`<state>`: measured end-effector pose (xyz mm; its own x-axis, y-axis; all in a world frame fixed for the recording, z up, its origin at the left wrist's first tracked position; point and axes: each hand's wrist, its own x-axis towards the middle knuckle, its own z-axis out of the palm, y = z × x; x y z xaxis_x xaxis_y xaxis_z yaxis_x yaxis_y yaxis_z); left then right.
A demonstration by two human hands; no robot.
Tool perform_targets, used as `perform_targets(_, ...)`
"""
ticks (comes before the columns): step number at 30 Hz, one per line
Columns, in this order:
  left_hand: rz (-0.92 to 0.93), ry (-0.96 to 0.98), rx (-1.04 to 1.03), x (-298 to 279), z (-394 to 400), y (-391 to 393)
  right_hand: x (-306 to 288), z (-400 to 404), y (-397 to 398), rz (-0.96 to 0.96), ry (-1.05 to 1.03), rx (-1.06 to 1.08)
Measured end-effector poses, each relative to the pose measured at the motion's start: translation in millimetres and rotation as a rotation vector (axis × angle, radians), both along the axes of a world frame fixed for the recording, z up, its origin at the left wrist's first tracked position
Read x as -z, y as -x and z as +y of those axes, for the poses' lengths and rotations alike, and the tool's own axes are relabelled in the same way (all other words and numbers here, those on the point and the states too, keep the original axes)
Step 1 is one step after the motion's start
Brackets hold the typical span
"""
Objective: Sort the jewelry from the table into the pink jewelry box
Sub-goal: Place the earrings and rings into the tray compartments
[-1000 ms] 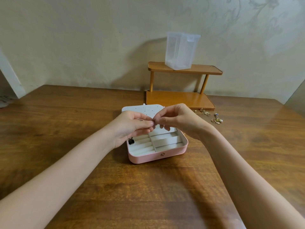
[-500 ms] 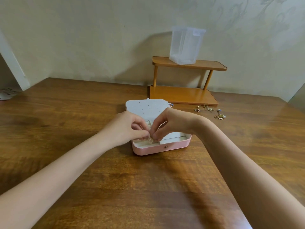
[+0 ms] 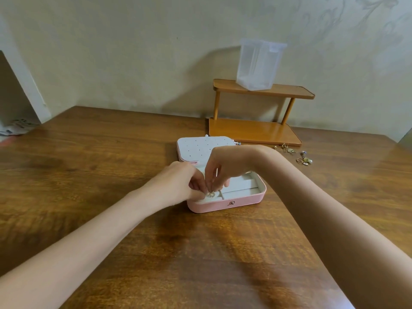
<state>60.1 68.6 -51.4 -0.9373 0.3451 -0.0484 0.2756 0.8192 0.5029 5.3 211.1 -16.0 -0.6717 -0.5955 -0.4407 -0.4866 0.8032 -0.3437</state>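
The pink jewelry box (image 3: 240, 202) lies open on the wooden table, its white dotted lid (image 3: 201, 148) folded back. Both hands meet over the box's front left compartments. My right hand (image 3: 225, 169) pinches a small gold ring (image 3: 211, 194) from above, low in the box. My left hand (image 3: 178, 184) is beside it with curled fingertips touching the same ring. More gold jewelry (image 3: 304, 160) lies loose on the table right of the box, with smaller pieces (image 3: 286, 148) by the stand.
A wooden two-tier stand (image 3: 256, 130) sits behind the box against the wall, with a translucent plastic container (image 3: 258, 63) on its top shelf. Papers (image 3: 15, 128) lie past the table's far left corner.
Both hands have dropped from above the box's middle down into its front left part, bringing the ring with them. The view has shifted slightly.
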Motion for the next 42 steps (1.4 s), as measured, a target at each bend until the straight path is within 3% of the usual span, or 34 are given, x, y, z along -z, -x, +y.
perform_targets(5, -0.095, -0.147, -0.062, 2.3, 5.4, -0.2, 5.2, -1.5, 3.9, 0.021, 0.000, 0.019)
perform_targets(10, 0.022, -0.082, -0.145, 2.6, 6.0, 0.8, 5.6, -1.6, 6.2, -0.016, 0.002, 0.025)
perform_targets(17, -0.042, -0.073, -0.079, 2.0, 1.4, -0.1, -3.3, 1.8, 3.3, -0.115, 0.016, 0.005)
perform_targets(27, 0.029, -0.050, -0.139, 8.3, 7.3, 0.1, 5.2, -8.7, 3.2, 0.034, -0.047, 0.027)
perform_targets(35, 0.065, 0.037, -0.046, 8.6, 9.4, 5.9, 8.6, -20.0, -0.4, 0.179, -0.145, 0.022)
perform_targets(39, -0.044, -0.038, -0.044, -2.5, -0.1, 11.3, 9.6, -14.7, -1.2, 0.152, -0.089, 0.049)
perform_targets(42, 0.015, -0.090, -0.122, -11.8, -7.9, 26.9, 0.6, 0.2, -0.1, 0.073, 0.069, 0.117)
